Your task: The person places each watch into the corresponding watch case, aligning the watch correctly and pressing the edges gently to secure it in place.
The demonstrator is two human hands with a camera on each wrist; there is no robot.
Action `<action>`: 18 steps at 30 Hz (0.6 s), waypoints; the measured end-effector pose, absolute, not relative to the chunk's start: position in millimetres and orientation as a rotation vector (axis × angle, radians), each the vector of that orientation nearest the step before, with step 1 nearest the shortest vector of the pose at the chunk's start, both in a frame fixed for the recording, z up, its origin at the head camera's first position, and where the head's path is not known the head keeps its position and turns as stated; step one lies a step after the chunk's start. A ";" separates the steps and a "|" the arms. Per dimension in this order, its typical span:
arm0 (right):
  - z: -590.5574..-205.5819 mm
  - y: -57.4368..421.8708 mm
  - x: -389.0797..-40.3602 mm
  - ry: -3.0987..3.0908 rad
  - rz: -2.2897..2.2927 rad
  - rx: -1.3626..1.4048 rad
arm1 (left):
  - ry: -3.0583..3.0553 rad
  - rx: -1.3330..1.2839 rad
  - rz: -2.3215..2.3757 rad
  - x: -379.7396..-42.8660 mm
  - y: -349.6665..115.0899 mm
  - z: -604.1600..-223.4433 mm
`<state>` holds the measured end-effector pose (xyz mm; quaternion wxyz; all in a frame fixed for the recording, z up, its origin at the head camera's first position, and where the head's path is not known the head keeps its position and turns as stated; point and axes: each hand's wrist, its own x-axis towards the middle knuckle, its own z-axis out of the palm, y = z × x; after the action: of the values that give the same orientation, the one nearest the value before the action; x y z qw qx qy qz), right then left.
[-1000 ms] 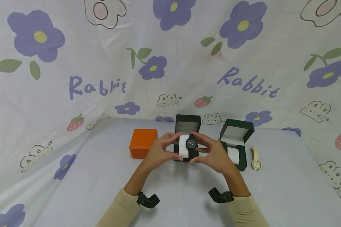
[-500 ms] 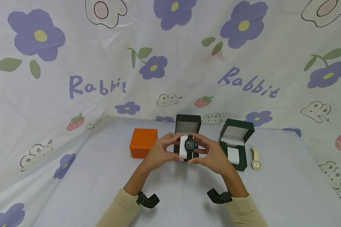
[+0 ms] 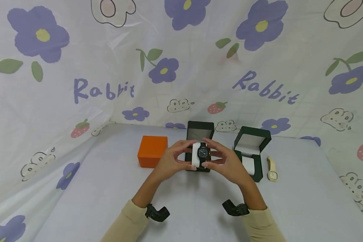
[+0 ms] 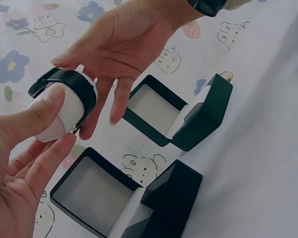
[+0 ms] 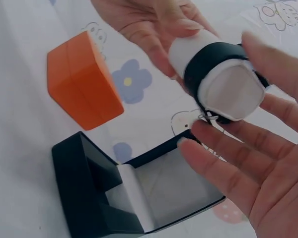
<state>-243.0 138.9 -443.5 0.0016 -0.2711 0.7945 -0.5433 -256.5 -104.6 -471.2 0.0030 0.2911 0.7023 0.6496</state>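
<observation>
My left hand point(image 3: 172, 159) grips a white watch cushion point(image 3: 195, 156) by its left end, thumb on the near side. A black watch point(image 3: 203, 153) with a square dark dial is wrapped round the cushion's right part. My right hand point(image 3: 225, 161) holds the watch from the right, its thumb at the lower strap and its fingertips at the upper side. In the right wrist view, the strap's metal buckle point(image 5: 208, 115) shows under the cushion, close to the fingertips. Both hands hold the watch and cushion above a dark green box point(image 3: 200, 125) whose lid stands up.
Right of the hands stands a second dark green box point(image 3: 257, 170), lid up, with a white cushion point(image 3: 248, 166) inside. Beyond it lies a gold-coloured watch point(image 3: 272, 169). An orange box point(image 3: 152, 151) sits at the left. Behind the table hangs a printed cloth point(image 3: 181, 90).
The watch sits slightly farther left along the cushion than a second ago. The cushion has shifted slightly right, and my right thumb now overlaps the lower strap.
</observation>
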 end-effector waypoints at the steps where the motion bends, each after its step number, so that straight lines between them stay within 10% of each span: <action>1: -442.8 138.9 -242.8 2.486 -1.720 -0.845 | 2.202 0.915 2.037 -256.4 -104.4 -471.3; 18: -446.7 131.6 -243.5 2.320 -1.936 -0.855 | 2.239 0.892 2.030 -256.0 -105.4 -471.2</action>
<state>-243.5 131.6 -446.7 0.0007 -0.2722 0.7388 -0.6165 -256.0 -105.4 -471.2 -0.0046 0.2830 0.7105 0.6443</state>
